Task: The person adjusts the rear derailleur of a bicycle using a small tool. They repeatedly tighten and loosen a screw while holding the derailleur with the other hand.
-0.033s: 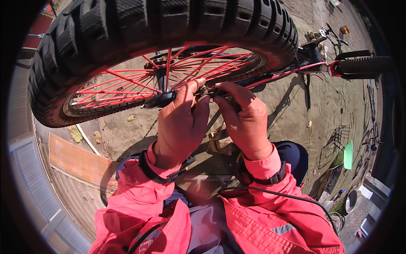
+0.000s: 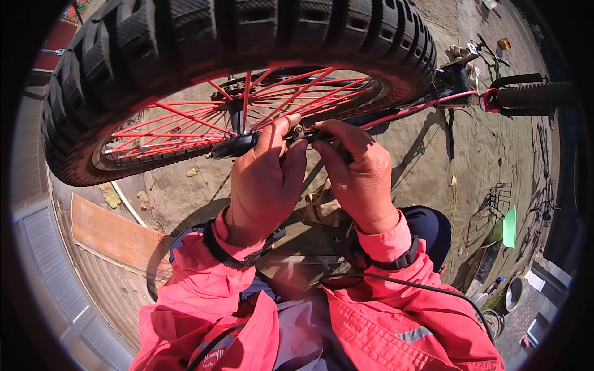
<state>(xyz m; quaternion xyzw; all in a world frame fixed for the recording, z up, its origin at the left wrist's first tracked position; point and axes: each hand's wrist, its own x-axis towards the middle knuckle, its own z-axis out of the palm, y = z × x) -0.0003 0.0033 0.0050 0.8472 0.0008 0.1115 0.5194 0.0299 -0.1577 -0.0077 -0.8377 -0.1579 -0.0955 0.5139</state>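
Observation:
A bicycle wheel with a knobbly black tyre [image 2: 235, 34] and red spokes [image 2: 179, 111] fills the upper view, attached to a black frame with a red tube [image 2: 414, 109]. Just below the hub, a small metal fitting [image 2: 298, 132] sits between my hands. My left hand [image 2: 263, 182] has thumb and index finger closed on the fitting from the left, its other fingers partly hidden. My right hand [image 2: 359, 179] pinches at the fitting from the right with thumb and bent index finger; exactly which part each fingertip grips is partly hidden.
A fork with another tyre [image 2: 532, 96] extends to the right. An orange board [image 2: 114, 235] lies at lower left beside grey metal panels [image 2: 43, 260]. A wire rack [image 2: 492, 210], green plastic piece [image 2: 509, 226] and round tub [image 2: 515, 294] are on the right. My knees flank the forearms.

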